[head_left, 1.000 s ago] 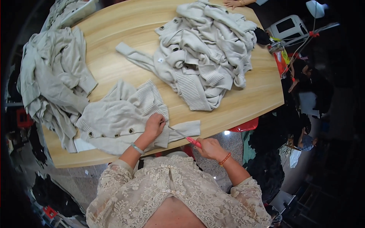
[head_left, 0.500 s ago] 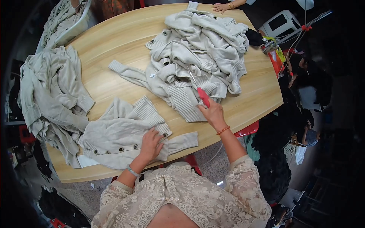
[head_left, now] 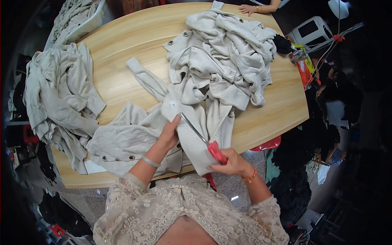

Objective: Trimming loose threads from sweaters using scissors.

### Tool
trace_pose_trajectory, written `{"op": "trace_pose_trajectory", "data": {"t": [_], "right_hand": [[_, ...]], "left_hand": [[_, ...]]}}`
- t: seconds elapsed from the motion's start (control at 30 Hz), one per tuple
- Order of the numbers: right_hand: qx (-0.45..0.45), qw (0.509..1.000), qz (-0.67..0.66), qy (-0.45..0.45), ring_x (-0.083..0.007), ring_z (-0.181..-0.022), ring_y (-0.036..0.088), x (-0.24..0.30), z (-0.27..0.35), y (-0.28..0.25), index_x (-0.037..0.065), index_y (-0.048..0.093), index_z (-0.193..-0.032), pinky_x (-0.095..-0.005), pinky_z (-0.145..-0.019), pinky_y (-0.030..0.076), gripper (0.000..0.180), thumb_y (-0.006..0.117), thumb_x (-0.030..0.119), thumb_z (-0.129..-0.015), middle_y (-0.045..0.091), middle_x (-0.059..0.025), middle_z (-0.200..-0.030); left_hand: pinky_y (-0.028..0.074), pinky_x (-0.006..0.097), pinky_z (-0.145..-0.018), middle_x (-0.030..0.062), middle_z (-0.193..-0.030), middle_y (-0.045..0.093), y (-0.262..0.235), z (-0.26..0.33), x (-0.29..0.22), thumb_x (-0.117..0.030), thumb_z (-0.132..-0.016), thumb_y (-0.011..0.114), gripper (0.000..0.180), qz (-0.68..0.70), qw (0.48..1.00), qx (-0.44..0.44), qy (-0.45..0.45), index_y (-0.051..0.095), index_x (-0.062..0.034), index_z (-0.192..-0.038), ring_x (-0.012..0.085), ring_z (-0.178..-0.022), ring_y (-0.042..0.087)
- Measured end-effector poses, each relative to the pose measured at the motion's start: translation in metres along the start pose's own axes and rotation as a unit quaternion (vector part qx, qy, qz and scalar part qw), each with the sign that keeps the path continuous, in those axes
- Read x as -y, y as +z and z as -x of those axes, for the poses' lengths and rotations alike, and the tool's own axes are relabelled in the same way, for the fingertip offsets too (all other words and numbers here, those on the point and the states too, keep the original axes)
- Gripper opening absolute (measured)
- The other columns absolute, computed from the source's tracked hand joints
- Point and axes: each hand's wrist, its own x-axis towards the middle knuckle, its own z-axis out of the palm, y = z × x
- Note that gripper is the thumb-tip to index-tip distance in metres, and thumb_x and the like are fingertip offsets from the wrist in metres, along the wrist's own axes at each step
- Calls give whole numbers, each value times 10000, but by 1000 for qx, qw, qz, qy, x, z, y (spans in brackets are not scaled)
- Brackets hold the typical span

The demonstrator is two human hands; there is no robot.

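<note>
A beige knitted cardigan (head_left: 192,141) is drawn out from the pile toward me, its ribbed edge hanging over the table's near edge. My left hand (head_left: 169,132) pinches it beside a small white label. In my right hand (head_left: 234,163) are red-handled scissors (head_left: 214,151), their thin metal blades lying across the knit toward the label. The right fingers also seem to grip the ribbed edge; the fingertips are partly hidden. A second buttoned cardigan (head_left: 122,143) lies flat to the left, partly beneath my left forearm.
A heap of beige knitwear (head_left: 228,53) covers the far right of the wooden table (head_left: 114,49). More garments (head_left: 61,102) hang over its left end. A white tub (head_left: 83,28) of knitwear stands far left. Another person's hand (head_left: 249,9) rests on the far edge.
My right hand has pulled the cardigan nearer from the pile, with the scissors still held. My left hand has left the flat cardigan and taken hold of this one near its label.
</note>
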Motion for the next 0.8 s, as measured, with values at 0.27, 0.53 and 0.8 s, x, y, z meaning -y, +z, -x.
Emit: {"op": "trace_pose_trajectory", "data": {"t": [0.27, 0.53, 0.8], "right_hand": [[-15, 997, -70, 40, -90, -587, 447, -18, 37, 10, -7, 585, -777, -278, -565, 419, 267, 737, 201, -848, 533, -29, -624], [245, 939, -240, 9, -172, -809, 649, 25, 0, 34, -1, 651, -1125, -304, -790, 493, 276, 597, 179, -922, 674, -45, -871], [-187, 971, 147, -11, -382, -843, 646, -31, -70, 41, 64, 633, -992, -467, -709, 505, 208, 663, 213, -850, 644, -224, -905]], "left_hand": [[541, 374, -876, 105, -1034, 674, 37, 39, -35, -148, -912, 568, 240, 74, 986, 135, 69, 626, 6, -1087, 223, -927, 660], [257, 504, -1156, 206, -1491, 349, -49, 221, -110, -685, -837, 378, 943, -44, 904, 159, 394, 270, -11, -1487, 395, -1356, 359], [348, 509, -1103, 102, -1381, 526, -176, 228, -91, -269, -909, 636, 537, 97, 928, -225, 282, 462, -68, -1376, 301, -1293, 471]]}}
